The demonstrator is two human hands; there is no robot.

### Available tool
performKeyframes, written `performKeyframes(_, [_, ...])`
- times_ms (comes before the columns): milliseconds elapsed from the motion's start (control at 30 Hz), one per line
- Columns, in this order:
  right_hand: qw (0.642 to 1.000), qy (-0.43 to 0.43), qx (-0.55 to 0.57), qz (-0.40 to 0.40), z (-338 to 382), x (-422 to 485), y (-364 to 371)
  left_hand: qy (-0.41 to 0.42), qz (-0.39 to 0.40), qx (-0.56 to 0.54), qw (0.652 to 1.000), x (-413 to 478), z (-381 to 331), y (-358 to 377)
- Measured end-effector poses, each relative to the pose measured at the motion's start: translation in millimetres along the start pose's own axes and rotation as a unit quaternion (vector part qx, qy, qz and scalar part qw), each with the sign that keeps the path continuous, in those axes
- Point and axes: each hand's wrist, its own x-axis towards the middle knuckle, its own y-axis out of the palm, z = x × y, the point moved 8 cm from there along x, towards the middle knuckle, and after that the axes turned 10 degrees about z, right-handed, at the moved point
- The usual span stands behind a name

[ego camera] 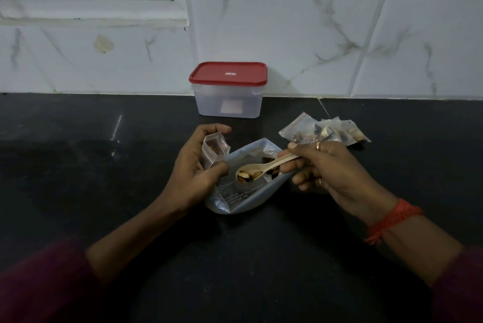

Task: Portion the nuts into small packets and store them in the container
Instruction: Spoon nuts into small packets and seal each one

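Observation:
My left hand (194,163) holds a small clear zip packet (213,149) upright with its mouth open; a few nuts show inside. My right hand (329,171) grips a pale wooden spoon (264,168) whose bowl carries several nuts just right of the packet. Under the spoon lies the large grey nut pouch (243,192), open at its top, with more nuts inside. A clear plastic container (228,100) with its red lid (228,73) on stands against the wall behind. Filled small packets (324,130) lie in a heap at the right.
The dark countertop (104,166) runs from the white marbled tile wall (313,22) to the near edge. A window sill (91,1) sits at the upper left. A red thread band (389,220) circles my right wrist.

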Motion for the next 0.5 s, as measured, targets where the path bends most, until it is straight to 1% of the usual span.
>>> performKeyframes(167, [0.995,-0.055,0.066,-0.048,19.0,-7.2,-8.5,-0.002,-0.003,0.01,1.0,0.8,0.6,0.2])
performKeyframes(233, [0.993,-0.08,0.067,-0.046,26.3,-11.0,-4.5,-0.008,0.002,0.005,1.0,1.6,2.6,0.8])
performKeyframes(367, [0.992,-0.121,0.021,0.016,32.5,-16.7,19.4,-0.002,0.007,-0.012,1.0,2.1,1.2,2.5])
performKeyframes(500, [0.982,-0.147,-0.05,0.104,31.7,-18.4,43.2,0.002,-0.01,-0.02,1.0,1.7,1.8,-0.1])
